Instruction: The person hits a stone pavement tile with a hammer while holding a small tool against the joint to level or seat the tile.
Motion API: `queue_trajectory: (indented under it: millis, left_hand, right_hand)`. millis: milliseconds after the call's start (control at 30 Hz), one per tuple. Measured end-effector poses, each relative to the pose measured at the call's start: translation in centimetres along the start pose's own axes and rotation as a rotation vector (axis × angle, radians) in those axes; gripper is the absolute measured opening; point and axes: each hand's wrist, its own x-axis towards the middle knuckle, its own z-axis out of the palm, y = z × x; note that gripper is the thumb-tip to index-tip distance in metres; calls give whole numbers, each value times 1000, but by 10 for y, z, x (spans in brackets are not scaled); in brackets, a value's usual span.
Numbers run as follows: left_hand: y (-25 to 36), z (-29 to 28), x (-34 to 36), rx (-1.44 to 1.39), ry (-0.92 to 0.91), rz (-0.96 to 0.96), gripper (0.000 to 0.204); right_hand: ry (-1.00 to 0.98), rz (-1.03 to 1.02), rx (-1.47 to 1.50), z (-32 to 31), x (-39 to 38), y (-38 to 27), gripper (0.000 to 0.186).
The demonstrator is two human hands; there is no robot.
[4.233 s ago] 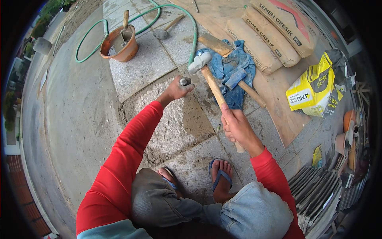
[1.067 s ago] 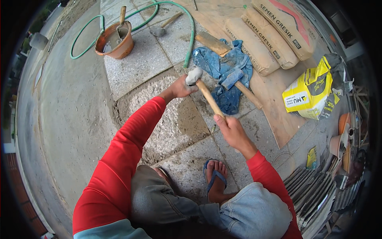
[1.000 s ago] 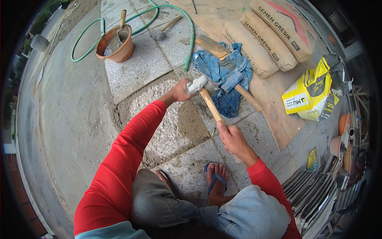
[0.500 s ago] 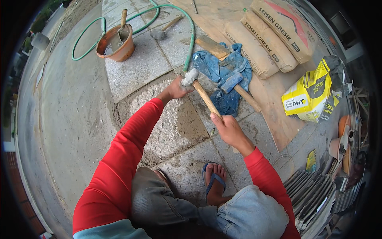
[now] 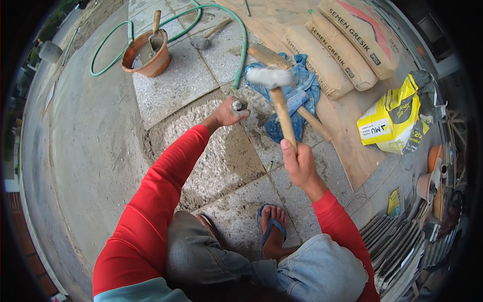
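Observation:
My left hand (image 5: 225, 114) is closed round an upright chisel (image 5: 237, 105), whose round metal top shows above the fist. Its lower end is hidden beneath the hand. Right of it, my right hand (image 5: 301, 165) grips the wooden handle of a hammer (image 5: 284, 115). The hammer's grey head is raised, blurred, and apart from the chisel. Below my left hand lies a rough, wet-looking cement patch (image 5: 211, 158) among speckled floor tiles (image 5: 241, 199). Beyond the hammer, a blue cloth (image 5: 304, 75) lies under a blue-headed mallet (image 5: 313, 120) and a wooden piece (image 5: 266, 55).
An orange bucket (image 5: 160, 63) with a trowel (image 5: 155, 35) stands far left, beside a green hose (image 5: 242, 50). Another hammer (image 5: 201, 42) rests on the tiles. Paper cement bags (image 5: 344, 55) lie on plywood (image 5: 352, 156). A yellow bag (image 5: 387, 121) stands right, behind stacked slats (image 5: 390, 241).
The hammer head has lifted off the chisel top and swung up to the right. My right hand moved slightly right with it; my left hand stays nearly in place.

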Motion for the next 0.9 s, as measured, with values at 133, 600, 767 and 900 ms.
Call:
queue_trajectory:
  millis: [133, 600, 767, 900]
  left_hand:
    - [17, -12, 4, 69, 37, 5, 27]
    - [11, 9, 2, 59, 94, 186, 26]
    - [16, 4, 0, 14, -6, -10, 26]
    - [8, 6, 0, -28, -8, 38, 28]
  right_hand:
    - [-184, 388, 219, -8, -5, 11, 56]
    - [-207, 371, -34, 13, -6, 27, 54]
    - [-61, 256, 477, -42, -15, -29, 59]
    - [97, -109, 657, -83, -4, -80, 67]
